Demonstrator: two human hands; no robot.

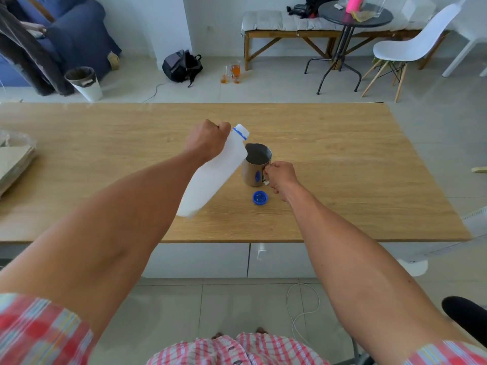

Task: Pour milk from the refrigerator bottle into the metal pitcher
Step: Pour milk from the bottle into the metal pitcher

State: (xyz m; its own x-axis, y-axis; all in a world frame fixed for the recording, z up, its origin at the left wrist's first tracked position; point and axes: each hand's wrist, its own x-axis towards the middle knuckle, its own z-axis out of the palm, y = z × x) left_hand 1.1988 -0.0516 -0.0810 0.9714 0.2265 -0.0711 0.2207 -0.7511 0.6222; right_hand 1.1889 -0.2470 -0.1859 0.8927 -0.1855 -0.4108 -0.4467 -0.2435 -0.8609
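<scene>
The left hand (208, 139) is gripping the bottle (210, 177) near its neck, tilting it so the open mouth is leaning toward the pitcher (255, 164), which is standing on the table (342, 167). The right hand (279, 177) is closed around the pitcher's handle, steadying it. The cap (260, 198) is lying just beside the pitcher (already off). No milk is showing at the mouth, so the pour seems about to begin; next, the bottle probably needs tipping further, mouth over the rim.
</scene>
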